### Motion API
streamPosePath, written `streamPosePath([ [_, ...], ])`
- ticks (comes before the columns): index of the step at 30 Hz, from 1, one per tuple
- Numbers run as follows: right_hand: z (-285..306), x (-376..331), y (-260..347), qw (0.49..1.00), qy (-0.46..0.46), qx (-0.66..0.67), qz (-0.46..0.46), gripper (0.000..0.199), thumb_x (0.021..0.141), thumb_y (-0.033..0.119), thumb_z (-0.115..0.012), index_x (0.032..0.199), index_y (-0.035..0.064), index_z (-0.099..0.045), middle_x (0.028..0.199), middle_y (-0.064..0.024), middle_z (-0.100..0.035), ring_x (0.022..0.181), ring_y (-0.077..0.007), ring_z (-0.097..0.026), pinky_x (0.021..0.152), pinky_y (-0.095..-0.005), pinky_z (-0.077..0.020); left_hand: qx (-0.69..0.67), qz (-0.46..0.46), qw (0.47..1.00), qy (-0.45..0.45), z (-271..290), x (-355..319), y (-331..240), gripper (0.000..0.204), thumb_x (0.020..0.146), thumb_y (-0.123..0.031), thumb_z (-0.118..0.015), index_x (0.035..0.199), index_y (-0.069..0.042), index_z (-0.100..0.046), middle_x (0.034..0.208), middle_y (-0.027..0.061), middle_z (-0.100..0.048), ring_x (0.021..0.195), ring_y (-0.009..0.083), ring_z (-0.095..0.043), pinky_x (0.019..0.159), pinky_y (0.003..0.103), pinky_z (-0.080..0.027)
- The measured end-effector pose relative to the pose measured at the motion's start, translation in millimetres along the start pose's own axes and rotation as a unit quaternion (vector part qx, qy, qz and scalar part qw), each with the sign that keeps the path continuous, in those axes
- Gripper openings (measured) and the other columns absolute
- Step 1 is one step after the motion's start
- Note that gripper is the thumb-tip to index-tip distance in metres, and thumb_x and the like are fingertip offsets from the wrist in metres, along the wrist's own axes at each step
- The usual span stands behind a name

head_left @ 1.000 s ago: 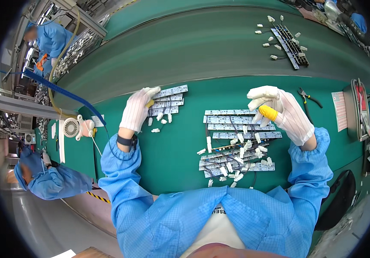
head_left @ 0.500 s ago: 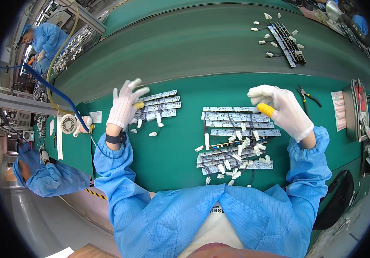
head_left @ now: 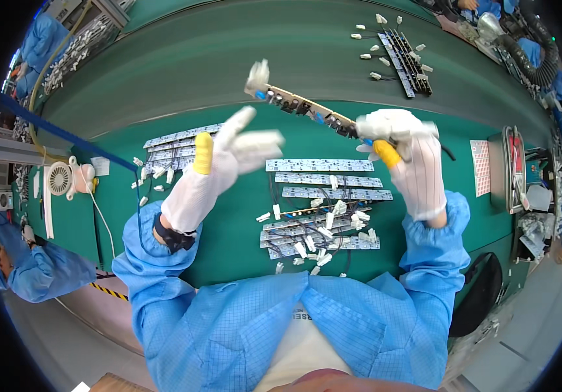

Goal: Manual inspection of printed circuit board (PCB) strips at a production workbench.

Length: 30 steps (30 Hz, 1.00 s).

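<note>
My right hand, in a white glove with a yellow thumb cover, is closed on one end of a narrow circuit board. The board is raised on a slant, its small black and blue parts showing, with a blurred white connector at its far left end. My left hand, gloved alike, hovers apart from the board with fingers spread and smeared by motion. Below my hands lies a group of board strips with wires and white connectors. A smaller group of strips is partly behind my left hand.
Across the green bench, more boards lie on a dark belt. At the right stand a metal box and a printed sheet; a black tool handle shows by my right hand. A small fan and a co-worker are at left.
My right hand has picked up a circuit board from the middle group and raised it. My left hand has moved right, away from the left strips. The whole view has shifted a little.
</note>
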State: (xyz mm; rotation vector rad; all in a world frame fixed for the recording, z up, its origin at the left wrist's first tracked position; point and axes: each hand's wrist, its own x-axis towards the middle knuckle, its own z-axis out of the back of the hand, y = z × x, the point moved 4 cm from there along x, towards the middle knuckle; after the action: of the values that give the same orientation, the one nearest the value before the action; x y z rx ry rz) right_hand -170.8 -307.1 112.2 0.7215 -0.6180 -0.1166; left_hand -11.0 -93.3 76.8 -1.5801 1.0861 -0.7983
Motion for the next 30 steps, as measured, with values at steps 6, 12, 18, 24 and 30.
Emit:
streamPosePath([
  [6,-12.7,-6.8,30.6,0.96,0.033,-0.148,0.237,0.042,0.067,0.016,-0.078,0.106,0.0076,-0.064,0.112,-0.0139,-0.063,0.106,-0.0341,-0.059,0.089,-0.0394,-0.0487,-0.073,0.031,0.997,-0.01,-6.7,-7.7,-2.7,0.064,0.096,-0.048,-0.042,0.132,0.005,-0.044,0.092,0.0162,-0.068,0.091,0.0257,-0.064,0.071,0.023,-0.049],
  [12,-9.7,1.3,-0.1,0.917,0.06,0.372,-0.133,0.086,0.081,0.034,-0.072,0.144,0.0025,-0.023,0.126,-0.0191,-0.051,0.117,-0.0306,-0.052,0.096,-0.0433,-0.0441,0.159,-0.007,0.981,-0.112,10.2,-14.6,-18.7,0.046,0.097,-0.037,-0.046,0.125,-0.002,-0.054,0.084,0.0069,-0.071,0.077,0.0063,-0.06,0.06,0.015,-0.039],
  [18,-3.0,-2.2,4.1,0.904,0.059,0.331,-0.265,0.044,0.087,0.03,-0.062,0.117,-0.0017,-0.056,0.081,-0.0089,-0.063,0.049,-0.0092,-0.054,0.046,-0.017,-0.0403,0.217,-0.058,0.971,-0.082,-5.6,-16.7,-30.9,0.057,0.086,-0.042,-0.062,0.125,-0.002,-0.054,0.096,0.0081,-0.07,0.089,0.0127,-0.063,0.08,0.027,-0.049],
  [24,2.5,-2.1,2.5,0.91,0.055,0.314,-0.266,0.05,0.086,0.035,-0.064,0.118,-0.0028,-0.054,0.078,-0.0086,-0.063,0.046,-0.0071,-0.052,0.043,-0.0155,-0.0368,0.259,-0.148,0.944,-0.138,6.6,-21.8,-22.1,0.047,0.076,-0.029,-0.072,0.116,-0.007,-0.062,0.097,0.0082,-0.069,0.075,0.0194,-0.067,0.069,0.028,-0.05],
  [30,9.9,-2.2,4.1,0.917,0.071,0.339,-0.197,0.055,0.084,0.036,-0.065,0.121,-0.0031,-0.052,0.081,-0.0115,-0.063,0.052,-0.0126,-0.059,0.049,-0.0206,-0.0447,0.376,-0.23,0.889,-0.126,10.3,-22.1,-34.7,0.045,0.069,-0.016,-0.076,0.112,-0.008,-0.065,0.1,0.0082,-0.068,0.078,0.0191,-0.067,0.072,0.028,-0.052],
])
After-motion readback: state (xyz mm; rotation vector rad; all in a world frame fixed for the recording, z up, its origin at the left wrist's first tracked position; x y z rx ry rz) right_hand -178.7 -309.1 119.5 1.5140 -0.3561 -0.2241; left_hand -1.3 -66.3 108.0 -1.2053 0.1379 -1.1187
